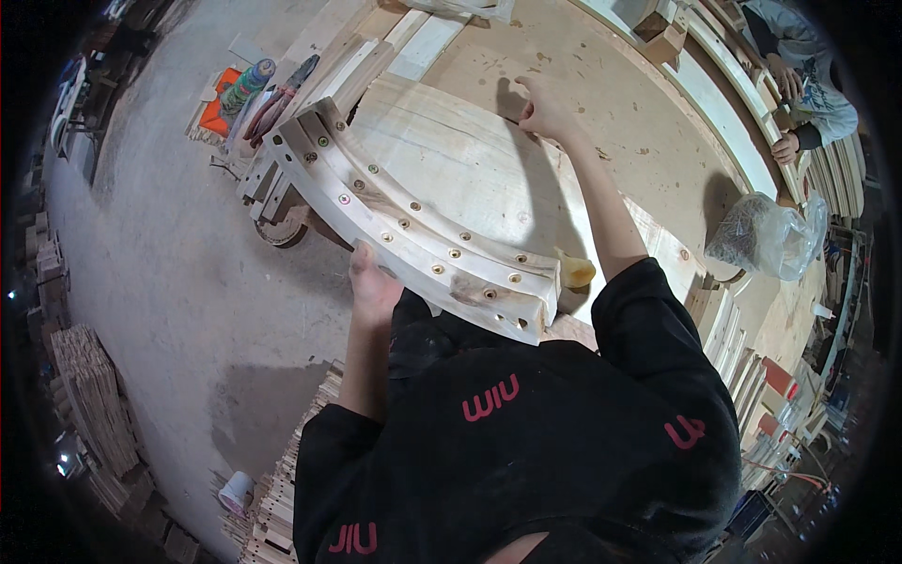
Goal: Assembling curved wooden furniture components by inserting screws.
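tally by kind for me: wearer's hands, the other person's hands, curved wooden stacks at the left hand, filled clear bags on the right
Wearer's hands: 2 (left hand, right hand)
Other person's hands: 2
Curved wooden stack: 1 (pieces within it hard to separate)
Filled clear bag: 1
Total: 6

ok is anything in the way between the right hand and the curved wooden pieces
Nothing visible stands between the right hand and the curved wooden pieces; only the pale board shows in the gap. A yellowish lump shows by their right-hand end, off that line.
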`<act>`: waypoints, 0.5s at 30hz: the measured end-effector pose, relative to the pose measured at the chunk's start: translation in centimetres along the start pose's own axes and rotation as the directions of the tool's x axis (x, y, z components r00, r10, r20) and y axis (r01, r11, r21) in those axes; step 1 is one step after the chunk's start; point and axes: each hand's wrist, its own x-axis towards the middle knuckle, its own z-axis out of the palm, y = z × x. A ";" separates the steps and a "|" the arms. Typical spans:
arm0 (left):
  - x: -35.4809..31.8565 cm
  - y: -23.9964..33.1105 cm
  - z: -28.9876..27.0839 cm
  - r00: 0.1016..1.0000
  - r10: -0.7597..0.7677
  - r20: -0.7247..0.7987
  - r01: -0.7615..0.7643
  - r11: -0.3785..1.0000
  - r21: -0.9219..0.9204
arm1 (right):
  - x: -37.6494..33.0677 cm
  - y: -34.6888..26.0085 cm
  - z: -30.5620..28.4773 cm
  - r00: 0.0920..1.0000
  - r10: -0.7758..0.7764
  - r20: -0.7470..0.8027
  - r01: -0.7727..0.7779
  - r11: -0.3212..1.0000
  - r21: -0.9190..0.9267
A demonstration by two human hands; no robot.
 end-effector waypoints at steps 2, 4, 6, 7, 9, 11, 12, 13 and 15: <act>0.1 0.0 -0.1 0.999 0.017 0.030 -0.017 1.000 0.018 | -0.2 -0.8 0.0 1.000 0.007 -0.010 -0.008 0.997 -0.078; 0.0 -0.1 -0.2 0.999 0.018 0.026 -0.018 1.000 0.014 | -0.7 -1.0 -0.2 0.992 0.026 -0.120 -0.036 0.996 -0.085; 0.1 -0.3 0.2 0.999 0.016 0.028 -0.016 1.000 0.009 | -0.5 0.8 -0.3 0.987 -0.001 -0.161 -0.033 0.978 -0.206; 0.0 -0.3 0.4 1.000 0.011 0.002 -0.011 1.000 0.010 | -0.8 0.6 -0.3 0.982 -0.032 -0.189 -0.031 0.947 -0.321; 0.1 -0.4 0.5 1.000 0.006 -0.018 -0.005 1.000 0.013 | -1.8 0.5 -1.3 0.985 0.041 -0.166 -0.076 0.975 -0.210; 0.4 -0.6 -0.1 0.999 0.030 0.033 -0.031 0.999 0.040 | -3.4 -2.2 -2.7 0.986 0.103 -0.135 -0.117 0.988 -0.104; 0.4 -0.4 -0.2 0.999 0.047 0.000 -0.047 0.998 0.042 | -3.6 -3.9 -2.7 0.989 0.046 -0.141 -0.036 0.997 0.074; 0.4 -0.4 0.1 0.999 0.031 0.038 -0.032 0.999 0.031 | -4.9 -5.7 -3.5 0.983 0.006 -0.185 0.039 0.970 0.240; 0.4 -0.9 -0.2 0.998 0.018 0.053 -0.018 1.000 0.012 | -8.1 -11.2 -4.9 0.989 -0.085 -0.122 0.123 0.931 0.345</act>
